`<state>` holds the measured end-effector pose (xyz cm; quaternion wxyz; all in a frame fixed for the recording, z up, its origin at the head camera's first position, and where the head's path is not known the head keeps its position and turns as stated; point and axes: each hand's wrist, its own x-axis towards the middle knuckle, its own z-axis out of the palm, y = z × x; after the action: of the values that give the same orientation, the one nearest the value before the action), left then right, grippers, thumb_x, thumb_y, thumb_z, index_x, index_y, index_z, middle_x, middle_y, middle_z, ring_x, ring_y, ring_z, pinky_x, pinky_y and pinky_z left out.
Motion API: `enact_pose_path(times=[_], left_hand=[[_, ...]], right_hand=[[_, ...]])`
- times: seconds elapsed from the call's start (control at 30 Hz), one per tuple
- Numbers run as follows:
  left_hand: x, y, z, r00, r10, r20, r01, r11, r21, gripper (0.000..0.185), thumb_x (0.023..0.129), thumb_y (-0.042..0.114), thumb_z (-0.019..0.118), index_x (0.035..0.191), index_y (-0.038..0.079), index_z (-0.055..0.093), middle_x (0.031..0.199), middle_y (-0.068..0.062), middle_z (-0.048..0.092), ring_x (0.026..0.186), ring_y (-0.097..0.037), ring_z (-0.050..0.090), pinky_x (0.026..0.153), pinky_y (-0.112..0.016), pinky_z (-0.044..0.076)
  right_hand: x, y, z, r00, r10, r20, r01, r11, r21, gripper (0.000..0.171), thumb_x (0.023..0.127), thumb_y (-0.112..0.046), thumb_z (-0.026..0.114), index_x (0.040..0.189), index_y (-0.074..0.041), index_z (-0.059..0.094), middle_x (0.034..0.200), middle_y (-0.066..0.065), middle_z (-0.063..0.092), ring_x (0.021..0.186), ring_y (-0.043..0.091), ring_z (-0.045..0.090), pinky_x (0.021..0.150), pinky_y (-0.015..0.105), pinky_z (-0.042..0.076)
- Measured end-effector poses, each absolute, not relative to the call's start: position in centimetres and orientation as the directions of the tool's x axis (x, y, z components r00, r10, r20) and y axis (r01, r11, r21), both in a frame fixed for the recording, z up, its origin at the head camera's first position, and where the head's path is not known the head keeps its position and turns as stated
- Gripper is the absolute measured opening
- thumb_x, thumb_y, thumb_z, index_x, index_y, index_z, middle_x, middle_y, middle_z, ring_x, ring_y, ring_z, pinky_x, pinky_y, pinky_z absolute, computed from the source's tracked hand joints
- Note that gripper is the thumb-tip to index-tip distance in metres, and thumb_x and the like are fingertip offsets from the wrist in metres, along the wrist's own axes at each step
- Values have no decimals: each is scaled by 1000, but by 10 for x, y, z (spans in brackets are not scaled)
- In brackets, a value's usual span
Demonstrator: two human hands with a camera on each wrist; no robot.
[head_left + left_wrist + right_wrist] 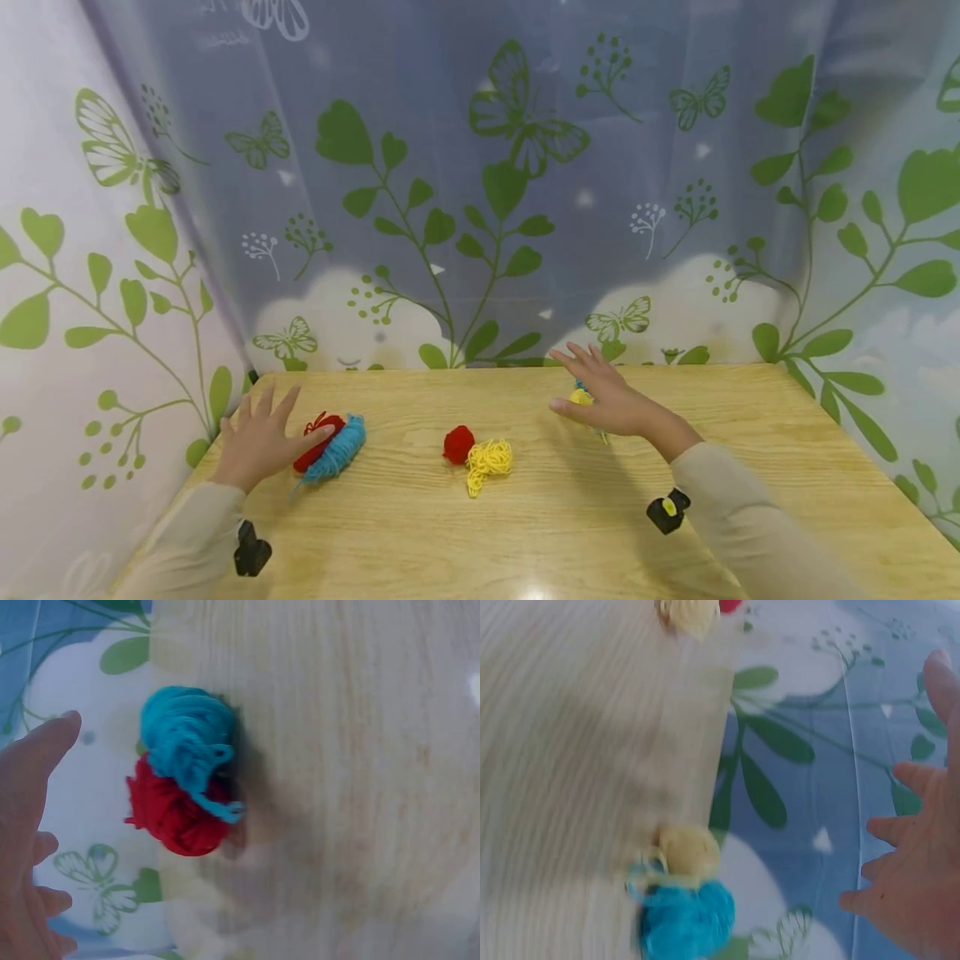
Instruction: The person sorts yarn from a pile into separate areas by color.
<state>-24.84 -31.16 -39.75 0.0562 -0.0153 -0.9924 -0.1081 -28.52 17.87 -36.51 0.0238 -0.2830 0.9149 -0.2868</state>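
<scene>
My left hand (258,433) is spread flat with straight fingers beside a bundle of red yarn (317,446) and blue yarn (341,448) at the table's left. In the left wrist view the blue yarn (184,742) lies against the red yarn (176,814), and the hand (30,825) stands apart from both. My right hand (603,396) hovers with fingers straight over a small yellow and blue yarn bundle (581,397). The right wrist view shows that yellow ball (688,851) joined to blue yarn (686,919), with the hand (915,885) off it. Neither hand holds anything.
A red yarn ball (458,444) and a loose yellow yarn tangle (489,458) lie together mid-table. The wooden table (540,533) is closed in on the left, back and right by leaf-and-butterfly curtains (480,208). Wrist cameras sit on both sleeves.
</scene>
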Motion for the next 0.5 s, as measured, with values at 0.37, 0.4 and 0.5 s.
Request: enact_pose_path(times=[0.37, 0.4, 0.5], left_hand=[[-254, -320, -427, -998, -26, 49, -7, 937, 350, 99, 86, 65, 54, 148, -6, 24, 147, -41, 15, 128, -67, 14, 94, -78, 24], [-254, -320, -428, -999, -26, 40, -9, 925, 379, 99, 87, 63, 55, 148, -7, 23, 147, -42, 15, 128, -66, 15, 95, -76, 25], [-254, -320, -434, -999, -32, 13, -23, 880, 474, 98, 88, 59, 58, 148, -9, 21, 147, -42, 16, 131, -61, 18, 102, -72, 22]], right_hand=[[-288, 117, -386, -813, -576, 88, -494, 601, -628, 83, 89, -58, 56, 155, -24, 18, 161, 11, 3, 145, 37, -10, 107, 71, 9], [-289, 112, -390, -811, -579, 89, -494, 595, -633, 83, 89, -57, 57, 155, -23, 19, 161, 12, 5, 146, 37, -9, 108, 70, 9], [-290, 97, -398, -813, -578, 75, -482, 593, -645, 84, 88, -57, 59, 154, -22, 21, 161, 11, 8, 146, 35, -6, 110, 67, 10]])
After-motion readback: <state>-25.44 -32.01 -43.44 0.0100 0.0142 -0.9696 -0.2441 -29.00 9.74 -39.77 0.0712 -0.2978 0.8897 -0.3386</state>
